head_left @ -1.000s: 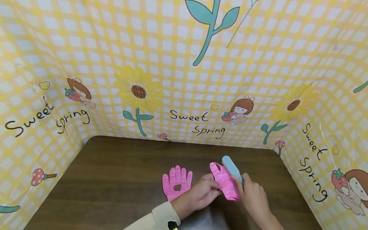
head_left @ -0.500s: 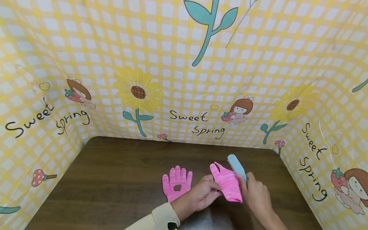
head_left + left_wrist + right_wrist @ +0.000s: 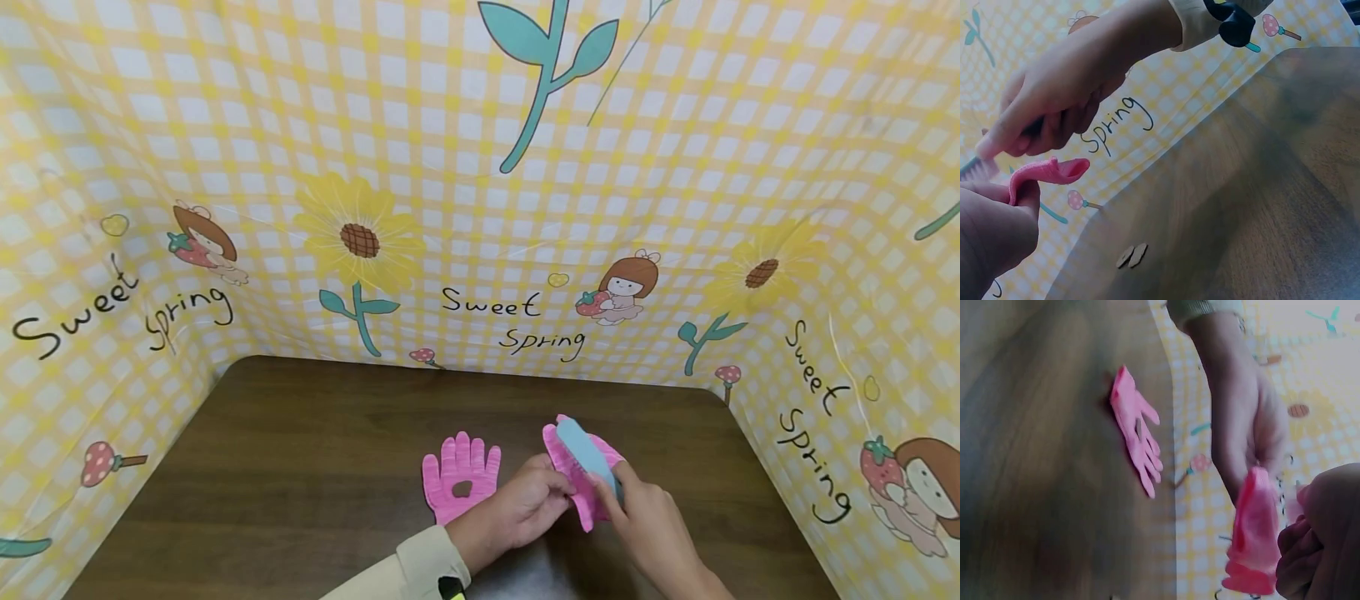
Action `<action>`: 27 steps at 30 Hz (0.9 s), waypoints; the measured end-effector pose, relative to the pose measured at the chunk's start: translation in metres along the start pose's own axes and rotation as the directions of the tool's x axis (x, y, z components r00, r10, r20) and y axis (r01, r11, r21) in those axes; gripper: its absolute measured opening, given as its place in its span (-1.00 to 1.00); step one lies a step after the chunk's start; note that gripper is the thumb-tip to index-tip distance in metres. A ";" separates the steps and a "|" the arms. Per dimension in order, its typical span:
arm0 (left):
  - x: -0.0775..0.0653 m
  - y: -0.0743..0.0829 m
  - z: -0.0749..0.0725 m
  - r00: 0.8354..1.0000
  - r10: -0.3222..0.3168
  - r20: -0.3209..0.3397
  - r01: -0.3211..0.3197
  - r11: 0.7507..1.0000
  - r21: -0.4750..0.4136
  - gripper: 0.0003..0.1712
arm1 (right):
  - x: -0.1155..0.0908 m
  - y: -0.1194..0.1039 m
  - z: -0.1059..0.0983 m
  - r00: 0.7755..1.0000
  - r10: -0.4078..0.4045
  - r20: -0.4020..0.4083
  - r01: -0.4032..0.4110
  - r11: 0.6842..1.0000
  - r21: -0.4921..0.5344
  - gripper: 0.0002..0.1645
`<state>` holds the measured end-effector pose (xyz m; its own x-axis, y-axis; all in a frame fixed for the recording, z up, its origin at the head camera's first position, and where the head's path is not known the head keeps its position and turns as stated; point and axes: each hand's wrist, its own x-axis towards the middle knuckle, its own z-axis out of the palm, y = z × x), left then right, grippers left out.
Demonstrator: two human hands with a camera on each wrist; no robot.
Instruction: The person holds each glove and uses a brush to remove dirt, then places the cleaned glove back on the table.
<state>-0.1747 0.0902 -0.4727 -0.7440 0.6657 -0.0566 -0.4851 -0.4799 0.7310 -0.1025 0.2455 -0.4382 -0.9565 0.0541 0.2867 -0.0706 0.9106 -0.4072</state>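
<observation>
In the head view my left hand pinches a pink knit glove at its side, holding it up over the table. My right hand grips a light blue brush, which lies slantwise across the glove and covers its middle. Bristles of the brush face the glove in the left wrist view. A second pink glove lies flat to the left of my hands, fingers pointing away, with a brown spot on its palm; my left forearm overlaps its cuff.
The dark wooden table is bordered by a yellow checked cloth printed with flowers and lettering. Two small brown flat pieces lie on the table in the left wrist view.
The brush first shifted right to the glove's far edge, then came back left across it. The held glove has folded and narrowed. My left hand stays nearly in place.
</observation>
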 end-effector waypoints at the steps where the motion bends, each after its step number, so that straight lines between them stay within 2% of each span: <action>1: 0.000 0.001 0.000 1.000 -0.001 0.006 0.001 1.000 0.003 -0.22 | -0.001 -0.002 0.001 1.000 -0.014 0.001 0.014 1.000 -0.006 -0.71; 7: -0.001 0.002 -0.001 1.000 0.006 0.018 -0.006 1.000 0.017 -0.21 | 0.000 -0.003 0.009 0.998 -0.020 -0.053 0.015 0.996 -0.083 -0.68; 10: -0.001 0.001 -0.001 1.000 0.002 0.000 -0.002 1.000 0.018 -0.23 | 0.002 0.001 0.010 0.997 -0.005 -0.076 -0.002 0.995 -0.098 -0.68; 15: -0.001 -0.002 -0.001 0.999 0.009 -0.035 -0.009 1.000 0.005 -0.26 | 0.007 0.007 0.009 0.996 0.030 -0.090 -0.039 0.994 -0.102 -0.64; 22: -0.001 -0.003 0.000 1.000 0.021 -0.016 -0.021 1.000 -0.005 -0.25 | 0.012 0.013 0.007 0.993 0.076 -0.088 -0.084 0.992 -0.091 -0.60; 27: -0.002 -0.004 0.001 1.000 0.015 -0.018 -0.016 1.000 -0.021 -0.28 | 0.015 0.023 0.007 0.988 0.085 -0.126 -0.098 0.990 -0.101 -0.57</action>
<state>-0.1711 0.0913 -0.4749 -0.7596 0.6479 -0.0577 -0.4828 -0.5022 0.7174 -0.1209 0.2640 -0.4493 -0.9158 0.1825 0.3579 0.0527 0.9377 -0.3434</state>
